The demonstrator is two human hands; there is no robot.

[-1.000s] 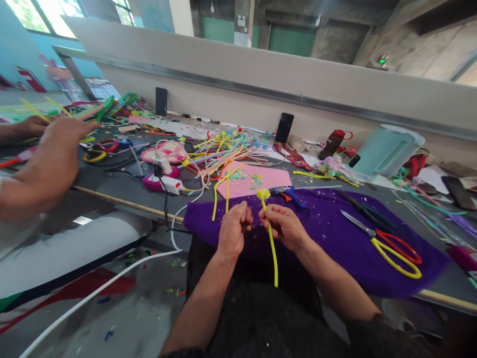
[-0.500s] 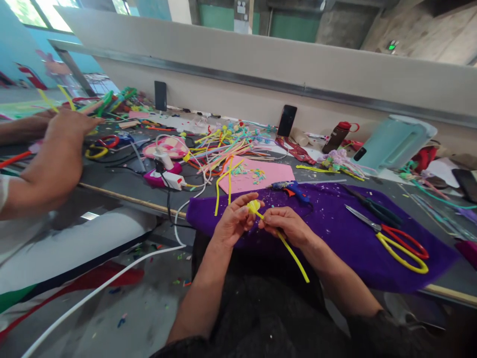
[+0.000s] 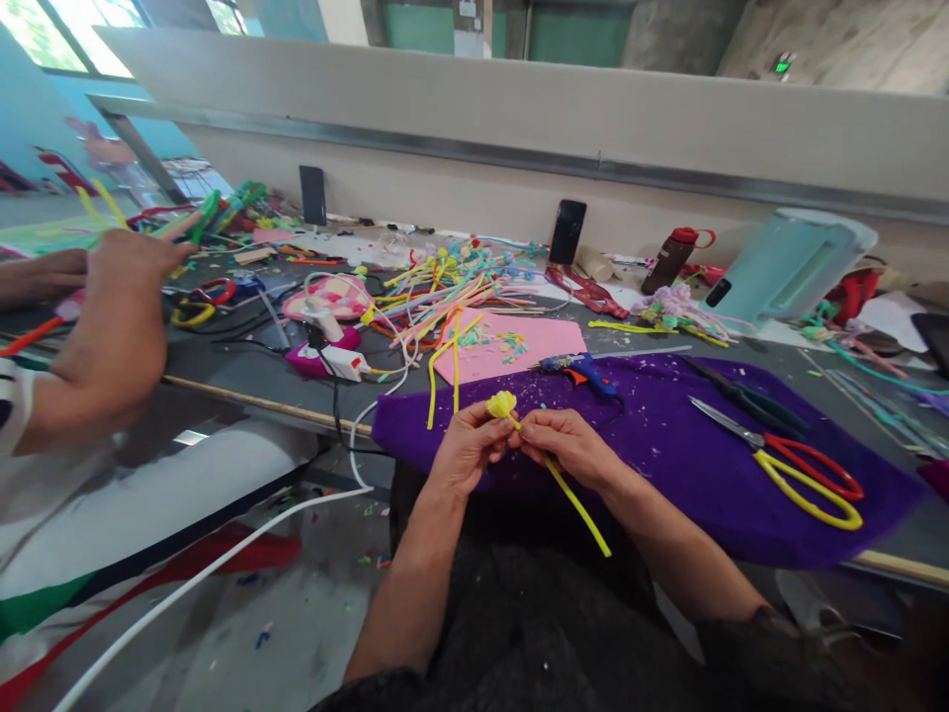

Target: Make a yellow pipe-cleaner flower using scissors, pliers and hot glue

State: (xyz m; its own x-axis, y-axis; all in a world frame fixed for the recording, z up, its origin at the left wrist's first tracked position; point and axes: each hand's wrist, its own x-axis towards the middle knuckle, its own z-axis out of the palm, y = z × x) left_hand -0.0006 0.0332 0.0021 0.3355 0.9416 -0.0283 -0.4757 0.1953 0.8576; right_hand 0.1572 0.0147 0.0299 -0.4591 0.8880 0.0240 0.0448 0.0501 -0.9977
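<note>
Between my hands is a yellow pipe cleaner (image 3: 579, 509), with one end wound into a small yellow flower-like bundle (image 3: 501, 403). My left hand (image 3: 469, 450) is closed just below the bundle, pinching its base. Close beside it, my right hand (image 3: 564, 443) pinches the stem, and the free length hangs down and to the right from under it. Beneath both hands spreads a purple cloth (image 3: 667, 465) dotted with scraps. A blue glue gun (image 3: 582, 374) lies just beyond my right hand. Red-and-yellow-handled scissors (image 3: 805, 480) rest on the cloth at the right.
Behind the hands lies a pink foam sheet (image 3: 541, 341) with trimmings, next to a heap of colourful pipe cleaners (image 3: 467, 287). A power strip (image 3: 337, 361) and white cable stand left. Dark pliers (image 3: 748, 396) lie near the scissors. A co-worker's arm (image 3: 123, 307) reaches in at left.
My left fingers have shifted from around the yellow bundle down to its base, leaving the bundle exposed above them. My right hand has stayed on the stem. The view has moved slightly.
</note>
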